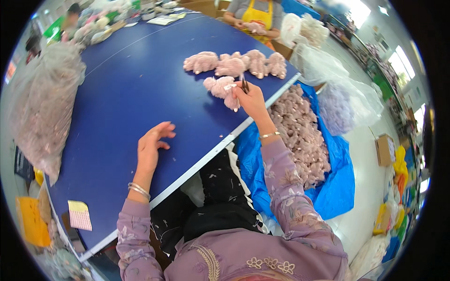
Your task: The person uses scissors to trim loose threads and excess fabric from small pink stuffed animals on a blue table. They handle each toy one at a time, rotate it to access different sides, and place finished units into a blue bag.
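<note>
My right hand (253,100) is closed on a fluffy pink plush toy (218,87), held just above the blue table near its right edge. A small white tag (229,87) shows on the toy by my fingertips. The same hand also has a small dark pointed tool (245,86), which looks like thread snips, sticking up from the fingers. My left hand (151,146) hovers over the table with fingers spread and nothing in it. Beyond the held toy, several similar pink plush toys (230,66) lie in a row.
A blue-lined container (344,187) heaped with pink plush pieces (300,136) stands right of the table (117,103). A large clear bag of plush (44,107) leans at the left. A patterned paper (80,215) lies front left. Across the table, a person in a yellow apron (258,14) handles a pink toy.
</note>
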A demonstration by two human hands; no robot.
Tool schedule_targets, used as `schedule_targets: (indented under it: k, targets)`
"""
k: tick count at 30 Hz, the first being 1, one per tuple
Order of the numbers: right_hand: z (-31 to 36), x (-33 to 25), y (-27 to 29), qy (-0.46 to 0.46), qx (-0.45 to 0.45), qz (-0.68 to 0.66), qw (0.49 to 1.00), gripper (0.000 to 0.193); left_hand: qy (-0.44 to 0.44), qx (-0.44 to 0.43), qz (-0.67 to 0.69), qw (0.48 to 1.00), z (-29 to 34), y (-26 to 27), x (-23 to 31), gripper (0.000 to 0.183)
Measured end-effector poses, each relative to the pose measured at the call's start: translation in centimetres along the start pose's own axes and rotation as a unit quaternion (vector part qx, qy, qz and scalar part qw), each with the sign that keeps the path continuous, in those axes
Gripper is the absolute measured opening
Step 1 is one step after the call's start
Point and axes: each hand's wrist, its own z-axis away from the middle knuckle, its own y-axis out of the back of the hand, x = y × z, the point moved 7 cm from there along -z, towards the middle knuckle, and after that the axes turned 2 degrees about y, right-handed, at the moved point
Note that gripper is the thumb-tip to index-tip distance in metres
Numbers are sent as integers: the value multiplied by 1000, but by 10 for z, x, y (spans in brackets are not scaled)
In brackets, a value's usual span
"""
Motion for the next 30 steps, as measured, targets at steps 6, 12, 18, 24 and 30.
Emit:
schedule_targets:
  k: [6, 12, 18, 24, 30]
  targets:
    - [47, -15, -68, -85, -84, -192, 974, 11, -81, -78, -68, 991, 3, -20, 13, 68]
    - [54, -27, -104, -45, -70, -236, 968, 12, -45, -88, -72, 992, 10, -27, 13, 89]
    - [62, -21, -136, -93, -61, -278, 954, 14, -29, -58, -113, 991, 13, -27, 17, 84]
    - [70, -30, -134, -95, 18, -289, 953, 19, -87, 61, -114, 988, 16, -11, 25, 58]
    - [86, -38, -140, -38, -43, -147, 988, 22, -13, 48, 103, 993, 13, -10, 15, 32]
